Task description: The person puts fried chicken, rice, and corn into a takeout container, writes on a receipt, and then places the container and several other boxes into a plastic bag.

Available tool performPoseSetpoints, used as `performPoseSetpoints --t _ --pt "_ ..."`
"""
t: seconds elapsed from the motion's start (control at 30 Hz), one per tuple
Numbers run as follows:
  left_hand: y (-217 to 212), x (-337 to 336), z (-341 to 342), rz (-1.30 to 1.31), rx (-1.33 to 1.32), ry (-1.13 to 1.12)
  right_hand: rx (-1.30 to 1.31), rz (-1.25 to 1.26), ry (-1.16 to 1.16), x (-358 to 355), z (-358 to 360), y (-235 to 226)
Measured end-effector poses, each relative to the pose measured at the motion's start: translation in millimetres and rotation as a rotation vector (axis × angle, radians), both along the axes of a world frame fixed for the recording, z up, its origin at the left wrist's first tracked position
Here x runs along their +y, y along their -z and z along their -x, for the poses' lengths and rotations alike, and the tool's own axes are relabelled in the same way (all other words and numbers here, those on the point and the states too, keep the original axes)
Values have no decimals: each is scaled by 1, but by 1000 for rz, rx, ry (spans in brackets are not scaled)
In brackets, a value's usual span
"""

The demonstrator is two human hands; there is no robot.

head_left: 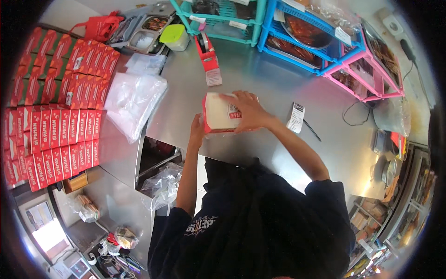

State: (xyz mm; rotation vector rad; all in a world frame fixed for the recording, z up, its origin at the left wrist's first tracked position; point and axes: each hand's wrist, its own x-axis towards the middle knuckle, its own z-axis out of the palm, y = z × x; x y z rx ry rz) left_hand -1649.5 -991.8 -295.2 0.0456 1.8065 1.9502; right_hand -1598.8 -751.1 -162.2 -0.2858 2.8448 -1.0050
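A food box (218,109) with a cream lid, red sides and a printed emblem rests on the steel counter in front of me. My left hand (197,125) grips its left side, the fingers partly hidden by the box. Across the lid and right edge, my right hand (252,110) is wrapped with bent fingers. Just beyond the box stands a red tape dispenser (207,55), with a small paper slip (213,77) at its near end. To the right of my right hand lie a printed receipt (296,117) and a dark pen (312,130).
Stacked red boxes (60,132) fill the left side, beside clear plastic bags (134,100). A green-lidded tub (174,38) stands at the back. Teal, blue (320,69) and pink racks (362,79) with food trays line the far edge. Below left, an open drawer (158,153) holds plastic.
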Motion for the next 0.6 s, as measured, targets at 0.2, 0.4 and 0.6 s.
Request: performPoseSetpoints --t 0.2,0.4,0.6 --pt "13 -22 -3 147 -1 -79 9 -290 -87 -29 -4 29" --pt "-2 -9 -3 200 201 -289 106 -330 -56 -39 -14 42" --pt "-18 -25 -16 628 341 -71 214 241 876 0 -61 117"
